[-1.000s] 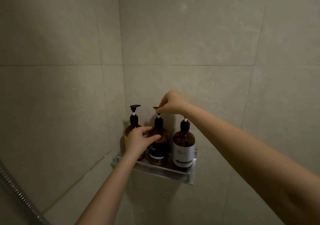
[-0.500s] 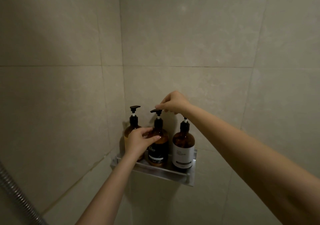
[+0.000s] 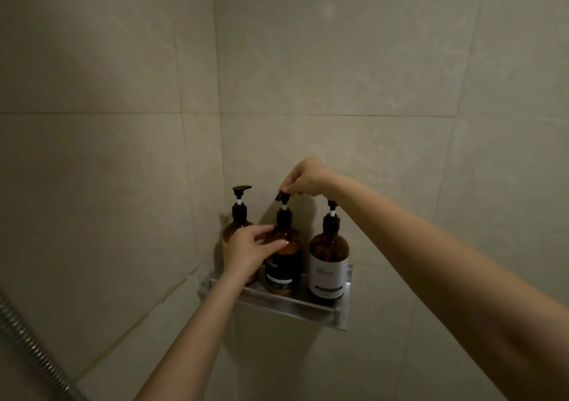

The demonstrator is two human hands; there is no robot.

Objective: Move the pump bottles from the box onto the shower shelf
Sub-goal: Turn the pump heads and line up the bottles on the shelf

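Observation:
Three amber pump bottles stand upright in a row on the metal corner shelf (image 3: 295, 306). The left bottle (image 3: 235, 228) is partly hidden behind my left hand (image 3: 249, 251), which wraps around the shoulder of the middle bottle (image 3: 284, 269) with its black label. My right hand (image 3: 303, 178) pinches the black pump head of that middle bottle from above. To the right, the white-labelled bottle (image 3: 328, 262) stands untouched, its pump top hidden behind my right wrist. The box is not in view.
Beige tiled walls meet in a corner right behind the shelf. A ribbed metal shower hose (image 3: 34, 348) runs diagonally across the lower left.
My right hand has turned the middle bottle's pump head, so its spout points a different way. My left hand has kept its hold on the bottle's body.

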